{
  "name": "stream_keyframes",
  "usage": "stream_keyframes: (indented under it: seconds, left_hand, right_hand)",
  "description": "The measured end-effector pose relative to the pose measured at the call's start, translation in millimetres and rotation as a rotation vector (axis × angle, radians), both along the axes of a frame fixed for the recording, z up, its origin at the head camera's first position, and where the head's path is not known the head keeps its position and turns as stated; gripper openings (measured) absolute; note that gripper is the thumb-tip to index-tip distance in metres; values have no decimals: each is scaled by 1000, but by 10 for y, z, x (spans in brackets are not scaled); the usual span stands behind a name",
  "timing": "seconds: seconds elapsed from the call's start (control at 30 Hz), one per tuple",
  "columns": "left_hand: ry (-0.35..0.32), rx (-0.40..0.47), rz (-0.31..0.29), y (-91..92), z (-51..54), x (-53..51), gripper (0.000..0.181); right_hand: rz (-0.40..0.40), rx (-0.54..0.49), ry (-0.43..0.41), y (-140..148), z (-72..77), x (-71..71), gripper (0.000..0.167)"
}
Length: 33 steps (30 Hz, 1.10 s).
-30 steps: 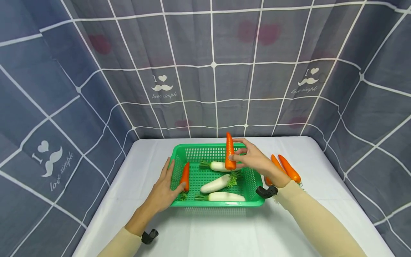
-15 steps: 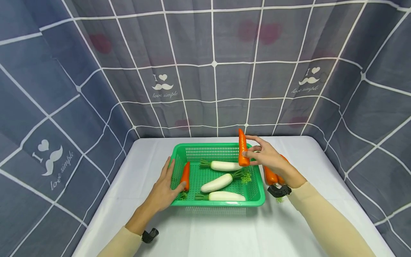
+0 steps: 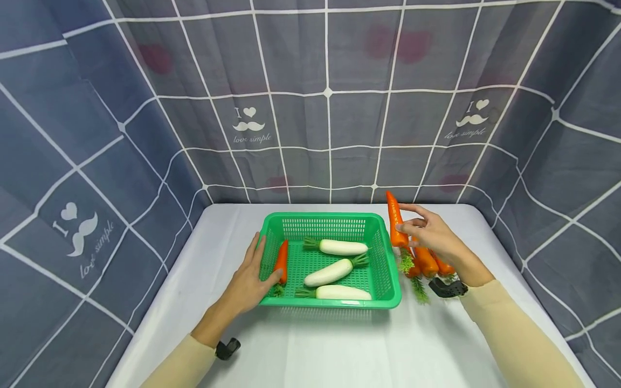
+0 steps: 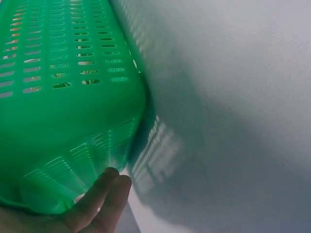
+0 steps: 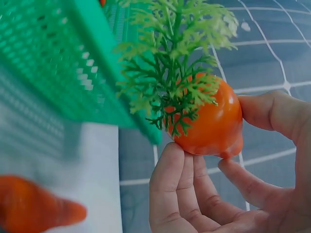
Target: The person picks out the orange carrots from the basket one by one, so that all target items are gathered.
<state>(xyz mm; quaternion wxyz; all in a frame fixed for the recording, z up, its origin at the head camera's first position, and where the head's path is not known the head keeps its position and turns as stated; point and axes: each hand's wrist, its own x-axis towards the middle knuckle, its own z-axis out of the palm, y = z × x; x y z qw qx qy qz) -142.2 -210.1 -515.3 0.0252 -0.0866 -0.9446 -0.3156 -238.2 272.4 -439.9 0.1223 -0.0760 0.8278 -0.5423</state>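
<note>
Past the basket (image 3: 330, 304), no longer above it, right fingers (image 5: 166, 179) pinch a carrot (image 3: 394, 218); left fingers (image 4: 117, 196) stay straight

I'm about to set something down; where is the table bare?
Bare: the tablecloth before the green basket, between the sleeves, and left of the left hand. Crowded: right of the basket, with carrots by the right hand.

From the head, looks forward and down, well above the fingers (image 3: 252, 250); in wrist views, close to them, sharing the basket (image 3: 315, 303).
</note>
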Motion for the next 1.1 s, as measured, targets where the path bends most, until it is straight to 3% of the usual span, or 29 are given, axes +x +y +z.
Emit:
stream_keyframes:
  seconds: [0.43, 1.1]
  left_hand:
    - [-6, 1, 1, -4, 34, -15, 105]
    - [4, 14, 1, 4, 0, 4, 104]
  right_hand:
    - [-79, 97, 10, 515, -92, 11, 73]
    - [-207, 214, -4, 1177, -343, 99, 73]
